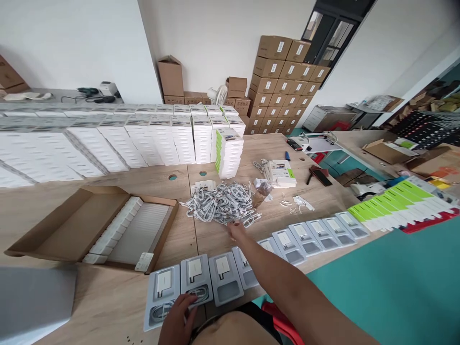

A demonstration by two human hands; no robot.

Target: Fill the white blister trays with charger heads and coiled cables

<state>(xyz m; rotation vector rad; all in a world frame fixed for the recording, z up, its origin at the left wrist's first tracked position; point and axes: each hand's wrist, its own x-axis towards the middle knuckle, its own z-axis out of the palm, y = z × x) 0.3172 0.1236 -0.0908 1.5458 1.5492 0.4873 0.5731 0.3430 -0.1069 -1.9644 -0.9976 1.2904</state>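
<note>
My left hand point(179, 318) is at the near edge of the grey trays, its fingertips on a coiled cable point(201, 293) in the second tray point(185, 282); thumb and fingers are apart. Another coiled cable point(160, 312) lies in the leftmost tray point(149, 299). My right arm stretches over the row of trays. At the near edge of a heap of grey-white cables point(219, 201), my right hand point(235, 231) has its fingers curled in against a cable. Each visible tray bears a white card, and the third tray point(228, 293) has a bare lower compartment.
An open carton point(168, 215) with white pieces lies left of the heap. Stacked white boxes point(154, 143) line the table's far side, with one shorter stack point(230, 153) nearer. Flat printed packs point(282, 173) and a phone point(321, 177) are to the right. Green-and-white boxes point(391, 203) stand beyond the trays.
</note>
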